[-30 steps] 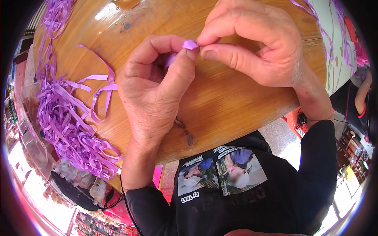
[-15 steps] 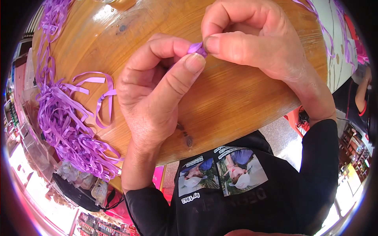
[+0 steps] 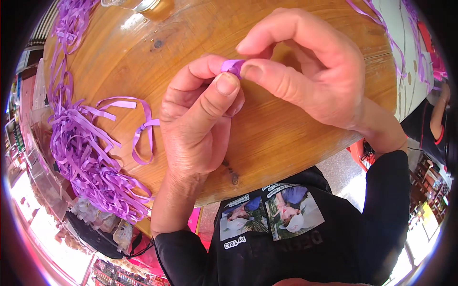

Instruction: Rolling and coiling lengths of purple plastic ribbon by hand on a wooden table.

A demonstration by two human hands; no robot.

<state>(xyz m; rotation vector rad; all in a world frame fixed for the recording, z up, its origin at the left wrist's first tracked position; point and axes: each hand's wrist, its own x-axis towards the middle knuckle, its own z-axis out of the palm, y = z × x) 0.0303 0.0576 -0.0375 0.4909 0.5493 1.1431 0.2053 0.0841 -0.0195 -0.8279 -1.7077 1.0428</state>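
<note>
A small folded piece of purple ribbon (image 3: 232, 66) is pinched between the thumb and forefinger of my left hand (image 3: 198, 109). My right hand (image 3: 310, 71) is right beside it; its thumb tip touches the ribbon's right side, while the forefinger is lifted apart from the thumb and the other fingers curl loosely. Most of the ribbon is covered by the left fingertips. On the wooden table (image 3: 272, 138), left of my left hand, lies a loose ribbon loop with a small knot (image 3: 141, 127).
A big heap of purple ribbons (image 3: 90, 152) spreads along the table's left edge and trails toward the far side. A glass (image 3: 143, 5) stands at the far edge. More ribbon strands (image 3: 379, 21) hang at the far right. Another person's arm (image 3: 439, 112) shows at the right.
My right forefinger has lifted off the ribbon and opened away from the thumb. The ribbon in my left fingers now shows a wider fold. The view has shifted slightly.
</note>
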